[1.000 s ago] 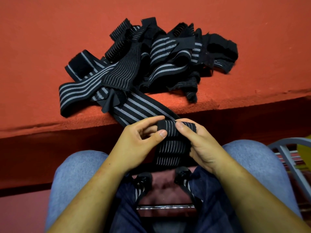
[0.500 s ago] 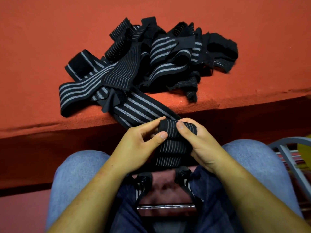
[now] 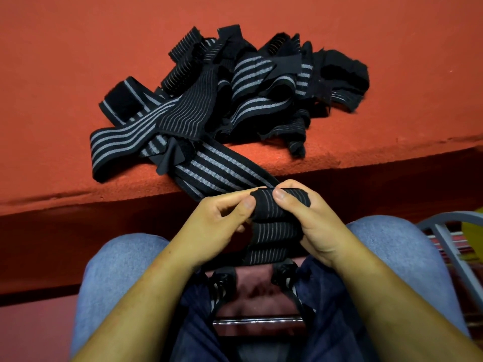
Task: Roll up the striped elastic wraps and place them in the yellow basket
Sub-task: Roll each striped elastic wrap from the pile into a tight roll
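A small roll of black elastic wrap with thin grey stripes (image 3: pixel 269 207) sits between both hands, just below the table's front edge. My left hand (image 3: pixel 217 226) pinches its left end with thumb and fingers. My right hand (image 3: pixel 308 223) grips its right side, thumb on top. The unrolled part of this wrap (image 3: pixel 271 244) hangs down toward my lap. A heap of black striped wraps (image 3: pixel 235 100) lies on the red table, and one band (image 3: pixel 222 168) runs from it to my hands. A sliver of the yellow basket (image 3: pixel 474 228) shows at the right edge.
The red felt table (image 3: pixel 65 61) ends in a front edge (image 3: pixel 78 194) just beyond my hands. My knees in blue jeans (image 3: pixel 386 246) sit below it. A grey metal frame (image 3: pixel 444 231) stands at the right, beside the yellow sliver.
The roll has turned a little further and moved slightly up toward the table edge. Both hands kept their hold and shifted their fingers on it.
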Demonstrator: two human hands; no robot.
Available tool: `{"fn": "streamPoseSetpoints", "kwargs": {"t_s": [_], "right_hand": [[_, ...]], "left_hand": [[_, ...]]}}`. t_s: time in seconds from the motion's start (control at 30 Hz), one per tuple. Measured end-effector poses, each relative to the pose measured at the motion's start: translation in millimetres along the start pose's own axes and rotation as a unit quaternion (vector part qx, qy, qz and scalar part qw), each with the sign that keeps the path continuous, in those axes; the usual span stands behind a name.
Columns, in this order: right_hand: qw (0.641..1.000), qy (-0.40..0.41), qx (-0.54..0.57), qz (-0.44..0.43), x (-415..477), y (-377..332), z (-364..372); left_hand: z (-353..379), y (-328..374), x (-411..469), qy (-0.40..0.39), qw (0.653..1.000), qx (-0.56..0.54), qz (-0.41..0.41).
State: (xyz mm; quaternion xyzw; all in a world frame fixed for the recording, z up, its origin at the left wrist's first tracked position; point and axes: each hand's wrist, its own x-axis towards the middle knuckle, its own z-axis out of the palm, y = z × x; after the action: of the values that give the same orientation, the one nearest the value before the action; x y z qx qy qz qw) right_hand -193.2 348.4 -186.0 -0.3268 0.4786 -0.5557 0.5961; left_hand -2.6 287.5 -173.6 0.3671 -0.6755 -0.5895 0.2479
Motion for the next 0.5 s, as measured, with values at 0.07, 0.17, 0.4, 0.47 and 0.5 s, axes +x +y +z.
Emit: {"fn": "streamPoseSetpoints", "kwargs": {"t_s": [0.07,0.17,0.4,0.47,0.5], "right_hand": [[1.000,-0.014,0.004,0.006,-0.9,0.6,-0.5],[0.999,-0.034,0.025,0.021,-1.8,1.3,-0.8],[1.000,-0.028,-0.004,0.010,1.0,2.7,-2.0],[0.999,-0.007,-0.030,-0.010,2.1,4.4,-3.5],[0.999,0.003,-0.041,-0.018,2.7,4.9,-4.1]], "left_hand": [[0.5,-0.3,-1.2,0.001,1.000,-0.005,0.007],[0.2,-0.9,-1.8,0.003,1.000,-0.013,0.015],[1.7,0.4,-0.6,0.022,1.000,0.003,0.018],[2.1,-2.4,1.1,0.014,1.000,0.015,0.007],[2.2,-3.3,2.1,0.010,1.000,0.018,0.003]]}}
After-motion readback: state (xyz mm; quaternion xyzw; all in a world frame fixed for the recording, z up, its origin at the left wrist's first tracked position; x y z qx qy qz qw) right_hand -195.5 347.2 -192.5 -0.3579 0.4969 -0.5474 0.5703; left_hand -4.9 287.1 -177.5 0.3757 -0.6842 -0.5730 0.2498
